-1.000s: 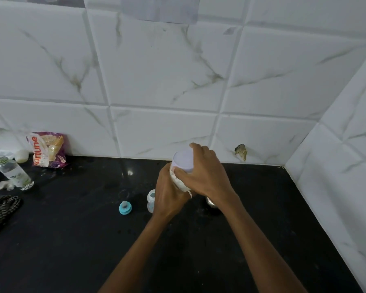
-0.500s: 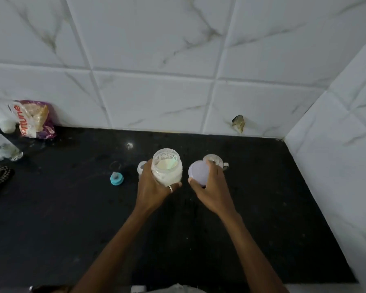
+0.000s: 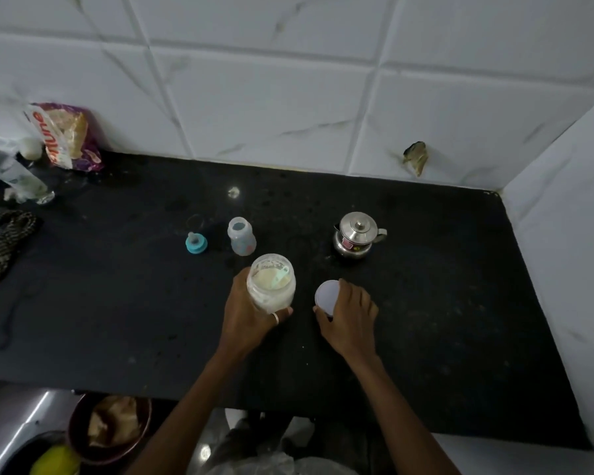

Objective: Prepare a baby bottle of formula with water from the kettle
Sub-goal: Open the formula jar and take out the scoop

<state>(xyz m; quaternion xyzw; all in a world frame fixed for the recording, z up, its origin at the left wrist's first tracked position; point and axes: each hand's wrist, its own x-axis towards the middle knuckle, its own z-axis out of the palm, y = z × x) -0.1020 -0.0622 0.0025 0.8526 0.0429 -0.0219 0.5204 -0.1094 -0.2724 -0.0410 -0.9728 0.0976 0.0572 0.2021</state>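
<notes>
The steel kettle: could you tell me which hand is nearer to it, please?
Right. The right hand, holding the white lid, is in front of the kettle; the left hand grips the formula jar farther left.

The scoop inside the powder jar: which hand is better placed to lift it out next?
Probably the right. The left hand grips the open jar, steadying it. The right hand holds only the lid, low beside the jar, so it could set that down and reach the scoop.
</notes>
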